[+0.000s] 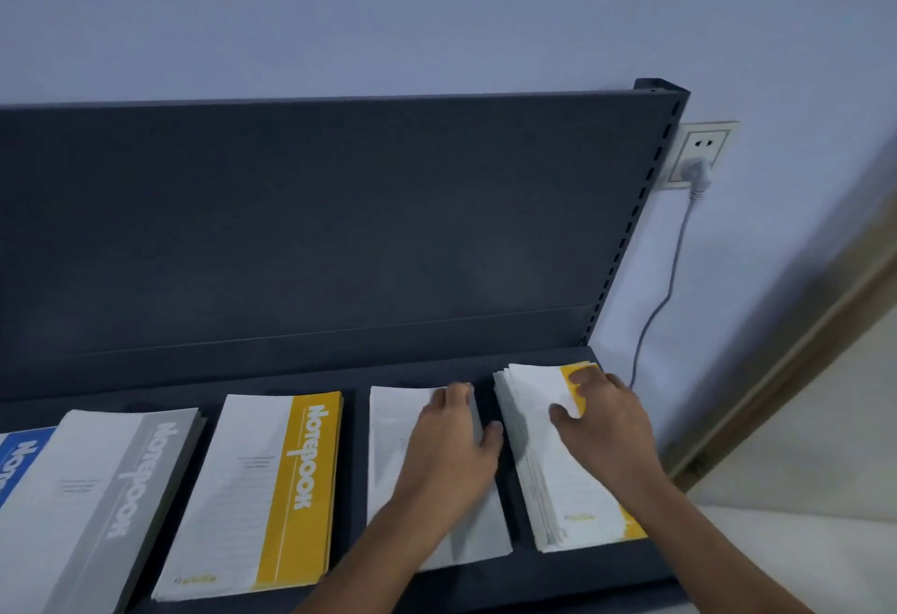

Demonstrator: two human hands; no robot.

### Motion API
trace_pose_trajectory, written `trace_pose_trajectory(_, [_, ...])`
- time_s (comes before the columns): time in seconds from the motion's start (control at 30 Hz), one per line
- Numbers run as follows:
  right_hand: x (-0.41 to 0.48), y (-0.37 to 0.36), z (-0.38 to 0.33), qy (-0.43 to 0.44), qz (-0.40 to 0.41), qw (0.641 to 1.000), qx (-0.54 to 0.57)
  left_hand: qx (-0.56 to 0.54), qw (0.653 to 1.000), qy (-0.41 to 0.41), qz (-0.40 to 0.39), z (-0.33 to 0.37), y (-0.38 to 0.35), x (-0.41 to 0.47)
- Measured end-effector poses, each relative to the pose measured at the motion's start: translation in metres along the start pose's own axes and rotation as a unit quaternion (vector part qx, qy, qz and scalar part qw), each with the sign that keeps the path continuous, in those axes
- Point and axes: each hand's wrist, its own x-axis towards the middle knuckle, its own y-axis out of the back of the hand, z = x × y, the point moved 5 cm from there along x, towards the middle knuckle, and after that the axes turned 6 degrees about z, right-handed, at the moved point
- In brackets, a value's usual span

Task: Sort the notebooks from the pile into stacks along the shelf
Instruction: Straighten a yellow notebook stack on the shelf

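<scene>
Notebook stacks lie in a row on a dark shelf (437,370). From the left: a blue-banded stack (19,463) cut by the frame edge, a grey-banded stack (92,502), a yellow-banded stack (257,492), and a grey-banded notebook (388,448). My left hand (451,448) lies flat on that grey notebook, fingers wrapped over its right edge. At the far right sits the loose pile (539,448), its top notebook yellow-banded. My right hand (602,424) rests on top of the pile, fingertips at the far yellow edge.
The shelf's dark back panel (315,225) rises behind the stacks, with a slotted upright (631,225) at its right end. A wall socket (699,152) with a plug and a hanging cable (674,264) is just right of it. Pale floor shows at the lower right.
</scene>
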Motion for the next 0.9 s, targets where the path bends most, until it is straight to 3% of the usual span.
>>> trace_pose_trajectory(0.1, [0.015,0.009,0.044,-0.055,-0.039,0.998,-0.009,-0.034,0.997,0.052,-0.051,0.013,-0.032,0.002])
trace_pose_trajectory(0.3, [0.025,0.007,0.083,-0.097,-0.151,0.976,0.120,-0.065,0.979,0.189,-0.025,0.037,-0.076,0.007])
trace_pose_trajectory(0.43, [0.033,0.005,0.093,-0.111,-0.180,0.958,0.195,-0.172,0.923,0.341,0.035,0.034,-0.094,0.019])
trace_pose_trajectory(0.5, [0.036,0.006,0.098,-0.114,-0.187,0.953,0.210,-0.198,0.904,0.376,0.049,0.035,-0.095,0.023])
trace_pose_trajectory(0.7, [0.041,0.000,0.111,-0.111,-0.222,0.936,0.251,-0.234,0.913,0.334,-0.016,0.052,-0.105,0.032])
trace_pose_trajectory(0.9, [0.039,0.016,0.108,-0.150,-0.242,0.877,0.387,-0.406,0.888,0.211,-0.039,0.071,-0.088,0.014])
